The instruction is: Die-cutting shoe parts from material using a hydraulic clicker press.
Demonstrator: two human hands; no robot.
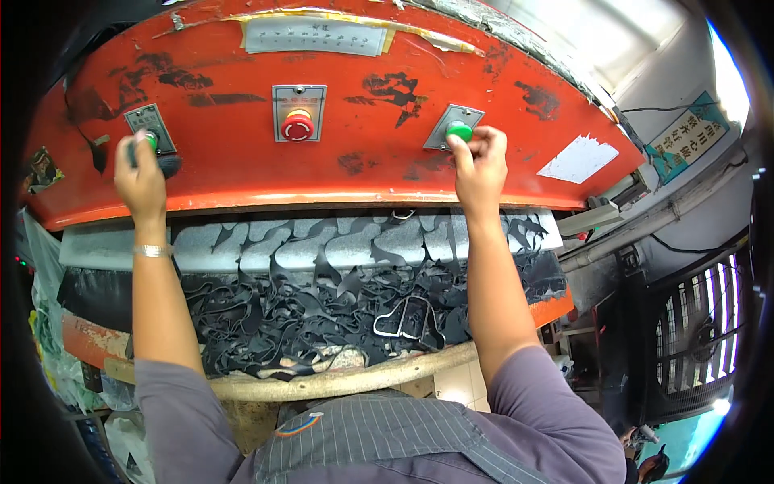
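Note:
My left hand [143, 173] is closed, its thumb on a green push button [151, 139] at the left of a red machine front. A dark soft-looking piece [168, 166] sticks out from under its fingers; its full shape is hidden. At the right, my right hand [481, 165] has its thumb against another green push button [459, 130], the other fingers curled in with nothing seen in them. Between my forearms, below the machine front, lies a pale board [211, 256] covered with black cut-out sheet [322, 250]. A metal-edged cutting die [403, 317] rests on the scraps nearer me.
A red emergency stop button [297, 126] sits mid-panel on the red machine [242, 173]. Tangled black scraps [282, 310] heap on the bed behind a worn, pale front rail [347, 373]. A black fan [700, 339] stands at the right, plastic bags [60, 355] at the left.

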